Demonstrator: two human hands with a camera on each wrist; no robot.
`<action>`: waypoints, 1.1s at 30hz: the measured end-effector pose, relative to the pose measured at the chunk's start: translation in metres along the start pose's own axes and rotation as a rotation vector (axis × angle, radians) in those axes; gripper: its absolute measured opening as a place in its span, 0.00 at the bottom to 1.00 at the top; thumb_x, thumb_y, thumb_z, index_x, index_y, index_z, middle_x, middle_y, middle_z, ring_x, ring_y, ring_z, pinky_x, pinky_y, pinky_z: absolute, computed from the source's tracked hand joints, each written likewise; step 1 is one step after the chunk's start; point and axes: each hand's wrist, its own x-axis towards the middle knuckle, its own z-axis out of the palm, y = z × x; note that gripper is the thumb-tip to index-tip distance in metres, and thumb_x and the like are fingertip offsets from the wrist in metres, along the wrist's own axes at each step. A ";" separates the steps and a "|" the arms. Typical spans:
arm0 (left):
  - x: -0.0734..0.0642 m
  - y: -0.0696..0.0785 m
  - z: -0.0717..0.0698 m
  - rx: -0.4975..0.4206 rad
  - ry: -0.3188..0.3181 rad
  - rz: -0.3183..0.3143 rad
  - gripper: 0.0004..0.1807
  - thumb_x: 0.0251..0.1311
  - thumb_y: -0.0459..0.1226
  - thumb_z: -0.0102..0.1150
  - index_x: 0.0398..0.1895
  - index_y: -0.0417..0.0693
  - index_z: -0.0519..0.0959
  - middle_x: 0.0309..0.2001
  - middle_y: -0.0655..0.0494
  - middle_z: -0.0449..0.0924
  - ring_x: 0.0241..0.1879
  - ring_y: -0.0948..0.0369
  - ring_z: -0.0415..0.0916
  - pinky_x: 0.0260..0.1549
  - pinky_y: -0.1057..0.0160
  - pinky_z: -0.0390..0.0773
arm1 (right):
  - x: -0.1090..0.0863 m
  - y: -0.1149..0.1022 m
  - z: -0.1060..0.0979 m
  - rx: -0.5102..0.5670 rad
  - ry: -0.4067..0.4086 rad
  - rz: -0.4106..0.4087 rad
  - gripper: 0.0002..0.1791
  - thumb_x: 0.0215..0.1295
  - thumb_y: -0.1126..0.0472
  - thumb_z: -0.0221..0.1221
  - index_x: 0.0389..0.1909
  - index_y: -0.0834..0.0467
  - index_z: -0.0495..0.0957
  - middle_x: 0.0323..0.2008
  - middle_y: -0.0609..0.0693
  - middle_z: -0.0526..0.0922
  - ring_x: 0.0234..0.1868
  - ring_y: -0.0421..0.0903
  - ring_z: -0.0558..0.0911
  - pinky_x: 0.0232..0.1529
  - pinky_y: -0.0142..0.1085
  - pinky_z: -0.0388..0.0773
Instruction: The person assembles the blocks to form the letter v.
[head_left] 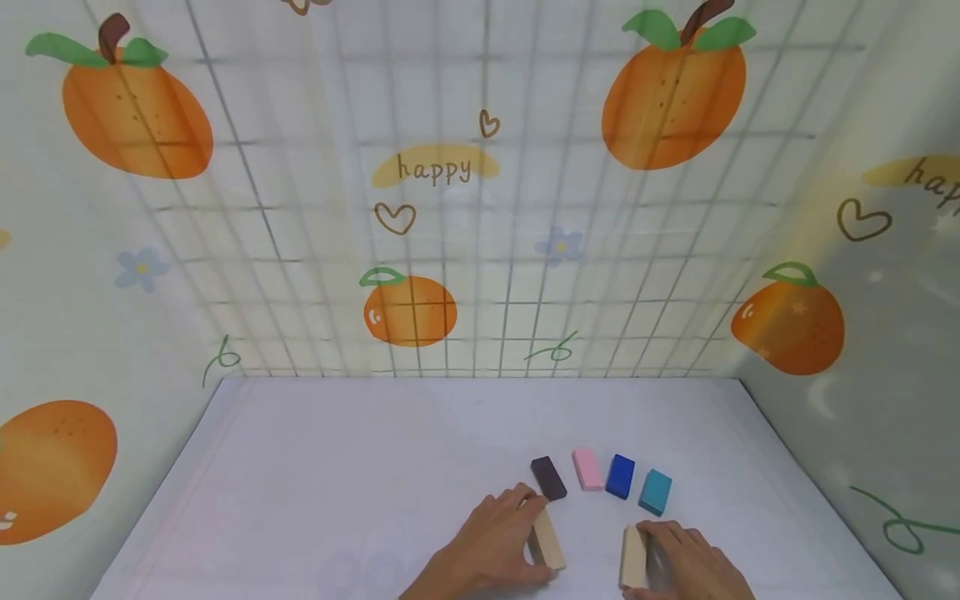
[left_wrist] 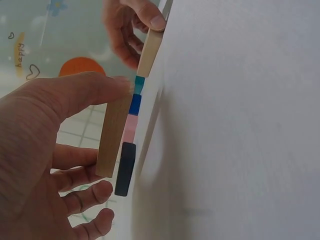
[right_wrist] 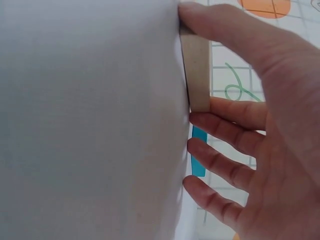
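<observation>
My left hand [head_left: 487,540] pinches a plain wooden block [head_left: 548,542] end to end between thumb and index finger. In the left wrist view that block [left_wrist: 113,137] hangs a little off the white table, with a shadow beside it; the other fingers are spread loosely. To the right, my right hand [head_left: 693,560] holds a second wooden block [head_left: 633,557] by its ends. The right wrist view has this block [right_wrist: 197,72] down at the table surface, thumb at one end and fingers at the other. A gap separates the two wooden blocks.
Beyond the hands, a black block [head_left: 549,478], a pink block [head_left: 588,469], a blue block [head_left: 620,477] and a teal block [head_left: 656,492] lie in a loose row on the white table [head_left: 337,467]. A fruit-printed curtain [head_left: 300,208] hangs behind and at both sides.
</observation>
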 end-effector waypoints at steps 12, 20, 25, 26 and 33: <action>-0.015 -0.012 -0.002 -0.058 0.002 -0.037 0.44 0.50 0.63 0.68 0.69 0.51 0.73 0.61 0.62 0.70 0.55 0.68 0.70 0.45 0.66 0.72 | 0.002 0.003 0.004 -0.010 -0.012 -0.009 0.61 0.38 0.19 0.66 0.63 0.61 0.71 0.57 0.57 0.77 0.47 0.54 0.77 0.52 0.64 0.75; -0.025 -0.019 -0.008 -0.090 -0.029 -0.089 0.45 0.51 0.62 0.69 0.69 0.51 0.73 0.61 0.61 0.71 0.55 0.67 0.70 0.50 0.62 0.73 | 0.001 0.006 0.006 0.001 0.021 -0.047 0.60 0.40 0.19 0.65 0.64 0.62 0.71 0.57 0.58 0.76 0.49 0.56 0.77 0.52 0.65 0.74; -0.030 -0.024 -0.013 -0.121 -0.078 -0.147 0.46 0.51 0.63 0.69 0.70 0.52 0.72 0.62 0.61 0.71 0.55 0.67 0.70 0.53 0.59 0.73 | -0.001 0.005 0.004 0.001 0.023 -0.058 0.59 0.42 0.20 0.65 0.63 0.62 0.71 0.57 0.58 0.77 0.48 0.57 0.77 0.52 0.66 0.74; -0.031 -0.025 -0.013 -0.123 -0.082 -0.153 0.46 0.51 0.63 0.69 0.70 0.52 0.72 0.62 0.61 0.71 0.55 0.67 0.69 0.52 0.60 0.73 | -0.002 0.004 0.003 -0.002 0.022 -0.057 0.59 0.42 0.20 0.65 0.63 0.62 0.72 0.56 0.58 0.77 0.48 0.57 0.77 0.52 0.65 0.74; -0.039 -0.035 -0.015 -0.126 -0.067 -0.150 0.45 0.51 0.62 0.69 0.69 0.51 0.72 0.60 0.61 0.71 0.53 0.67 0.69 0.50 0.61 0.73 | -0.002 0.003 0.003 -0.003 0.019 -0.047 0.58 0.42 0.20 0.66 0.63 0.62 0.72 0.56 0.58 0.77 0.46 0.55 0.77 0.51 0.65 0.75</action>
